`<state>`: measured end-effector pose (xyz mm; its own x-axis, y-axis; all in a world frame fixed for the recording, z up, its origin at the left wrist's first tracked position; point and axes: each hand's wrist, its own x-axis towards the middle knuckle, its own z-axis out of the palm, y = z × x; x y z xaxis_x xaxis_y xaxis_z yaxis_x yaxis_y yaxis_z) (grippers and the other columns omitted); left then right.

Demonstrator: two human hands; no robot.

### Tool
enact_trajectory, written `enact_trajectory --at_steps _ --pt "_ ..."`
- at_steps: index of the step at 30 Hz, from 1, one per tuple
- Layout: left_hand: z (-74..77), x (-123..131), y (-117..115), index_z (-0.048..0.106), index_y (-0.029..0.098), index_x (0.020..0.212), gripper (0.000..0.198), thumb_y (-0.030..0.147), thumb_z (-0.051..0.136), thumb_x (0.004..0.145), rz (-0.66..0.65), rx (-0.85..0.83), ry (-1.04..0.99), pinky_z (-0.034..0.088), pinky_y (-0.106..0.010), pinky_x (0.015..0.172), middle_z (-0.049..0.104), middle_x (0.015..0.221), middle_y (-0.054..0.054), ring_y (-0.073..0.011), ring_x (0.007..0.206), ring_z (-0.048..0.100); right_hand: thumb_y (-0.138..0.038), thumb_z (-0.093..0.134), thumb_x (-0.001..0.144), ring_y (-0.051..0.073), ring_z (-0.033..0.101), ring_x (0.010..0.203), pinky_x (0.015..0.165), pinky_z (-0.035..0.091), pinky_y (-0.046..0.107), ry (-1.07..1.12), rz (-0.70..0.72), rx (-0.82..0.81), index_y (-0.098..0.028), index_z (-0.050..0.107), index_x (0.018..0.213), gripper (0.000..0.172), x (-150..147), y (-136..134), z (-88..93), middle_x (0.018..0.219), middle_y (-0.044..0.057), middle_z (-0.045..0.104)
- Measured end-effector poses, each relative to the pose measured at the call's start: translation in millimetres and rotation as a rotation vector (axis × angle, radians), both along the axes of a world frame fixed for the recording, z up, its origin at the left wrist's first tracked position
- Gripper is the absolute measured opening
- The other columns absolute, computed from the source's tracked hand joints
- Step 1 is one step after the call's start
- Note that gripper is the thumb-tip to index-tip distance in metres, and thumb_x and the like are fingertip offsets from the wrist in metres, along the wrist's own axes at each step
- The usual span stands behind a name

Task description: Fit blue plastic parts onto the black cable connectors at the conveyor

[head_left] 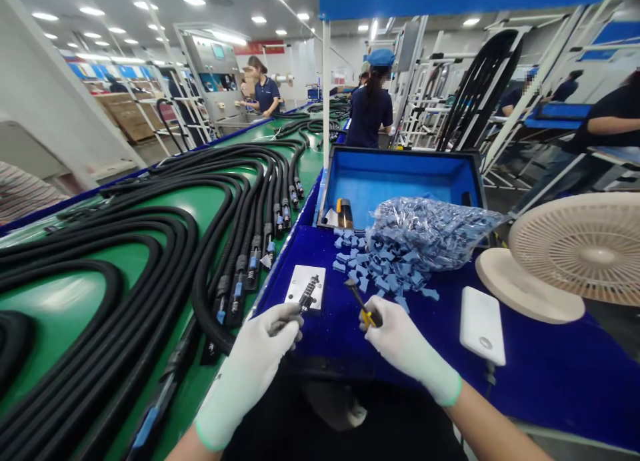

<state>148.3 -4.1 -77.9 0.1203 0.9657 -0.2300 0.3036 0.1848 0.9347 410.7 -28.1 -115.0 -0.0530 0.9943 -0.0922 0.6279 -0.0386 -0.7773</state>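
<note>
My left hand (270,337), in a white glove, curls its fingers around the lower end of a black ribbed connector (311,289). The connector's upper part lies over a white plate (300,274) with holes. A black corrugated hose (213,324) runs beneath that hand; whether it joins the connector is hidden. Gloved as well, my right hand (393,331) grips a small tool (369,316) with a yellow-and-black handle, its dark, flared tip pointing up and left. Beyond it many small blue plastic clips (383,264) lie scattered, some inside a clear plastic bag (435,227).
Black hoses (175,234) with blue-marked ends cover the green conveyor (75,294) at left. Behind the clips stands a blue bin (350,174). To the right are a beige fan (595,254) and a white power bank (483,324) with a cable. Several people work farther back.
</note>
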Motion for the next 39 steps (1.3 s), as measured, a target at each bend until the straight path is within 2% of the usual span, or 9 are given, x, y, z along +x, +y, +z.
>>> enact_trajectory --at_steps 5,10,15,20,26,31,34,37,39 --pt "14.1 3.9 2.0 0.071 0.020 0.125 0.044 0.043 0.068 0.088 -0.018 -0.004 0.108 0.054 -0.033 0.080 0.077 0.096 -0.005 -0.0238 0.085 0.070 -0.008 0.057 0.079 0.020 0.065 0.088 0.082 0.048 0.028 0.215 0.430 0.108 -0.019 0.066 0.088 0.016 -25.3 -13.7 38.9 0.098 0.004 0.070" --pt "12.7 6.9 -1.3 0.074 0.028 0.124 0.037 0.043 0.065 0.092 -0.080 0.127 0.197 0.052 -0.033 0.094 0.076 0.111 -0.002 -0.0252 0.105 0.069 -0.017 0.060 0.085 0.024 0.066 0.097 0.092 0.050 0.035 0.188 0.429 0.171 -0.020 0.071 0.098 0.016 -36.1 -11.7 52.6 0.110 0.008 0.071" --pt "12.4 13.9 -7.2 0.077 0.031 0.114 0.027 0.038 0.064 0.092 -0.076 0.216 0.197 0.053 -0.033 0.095 0.076 0.112 0.000 -0.0253 0.109 0.068 -0.016 0.062 0.083 0.026 0.064 0.103 0.096 0.050 0.037 0.139 0.452 0.200 -0.020 0.070 0.105 0.023 -32.8 -12.3 46.0 0.118 0.009 0.069" --pt "7.9 12.1 -8.8 0.080 0.029 0.101 0.020 0.038 0.066 0.091 -0.082 0.290 0.229 0.054 -0.034 0.094 0.076 0.109 -0.002 -0.0263 0.106 0.069 -0.002 0.051 0.075 0.022 0.062 0.095 0.086 0.049 0.032 -0.011 0.413 0.181 -0.019 0.064 0.098 0.031 -32.4 -13.5 28.0 0.109 0.008 0.066" --pt "23.4 7.6 25.0 0.070 0.028 0.132 0.044 0.045 0.062 0.092 -0.221 0.191 0.128 0.048 -0.040 0.109 0.069 0.133 -0.004 -0.0303 0.125 0.062 0.000 0.045 0.072 0.017 0.058 0.075 0.068 0.040 0.027 -0.184 0.291 0.058 -0.019 0.057 0.086 0.026 -39.0 -8.8 17.4 0.088 0.003 0.063" --pt "35.3 20.6 44.5 0.075 0.025 0.123 0.039 0.039 0.063 0.089 -0.402 0.139 0.132 0.054 -0.037 0.098 0.076 0.119 -0.002 -0.0305 0.112 0.069 -0.016 0.056 0.082 0.021 0.063 0.085 0.075 0.041 0.029 -0.169 0.220 0.005 -0.018 0.057 0.124 0.042 -38.8 -5.2 17.8 0.103 0.008 0.069" --pt "28.9 24.3 42.6 0.077 0.026 0.117 0.034 0.036 0.066 0.087 -0.334 0.168 0.213 0.053 -0.035 0.100 0.075 0.123 -0.001 -0.0298 0.116 0.068 -0.029 0.059 0.087 0.021 0.064 0.084 0.073 0.039 0.029 -0.192 0.260 -0.020 -0.018 0.063 0.111 0.027 -37.7 0.2 13.2 0.099 0.008 0.070" --pt "20.2 25.6 37.6 0.078 0.025 0.114 0.031 0.037 0.067 0.087 -0.262 0.205 0.256 0.053 -0.034 0.099 0.075 0.121 -0.001 -0.0297 0.116 0.068 -0.020 0.059 0.082 0.017 0.060 0.074 0.066 0.033 0.028 -0.252 0.265 0.013 -0.020 0.061 0.086 0.004 -40.3 7.4 3.3 0.084 0.002 0.068" --pt "17.0 27.2 35.3 0.078 0.024 0.112 0.031 0.038 0.068 0.087 -0.237 0.224 0.247 0.054 -0.034 0.097 0.076 0.120 -0.001 -0.0294 0.114 0.069 -0.016 0.058 0.080 0.016 0.057 0.071 0.064 0.029 0.028 -0.277 0.253 0.041 -0.020 0.059 0.083 0.005 -42.2 10.9 -2.8 0.080 0.001 0.067"
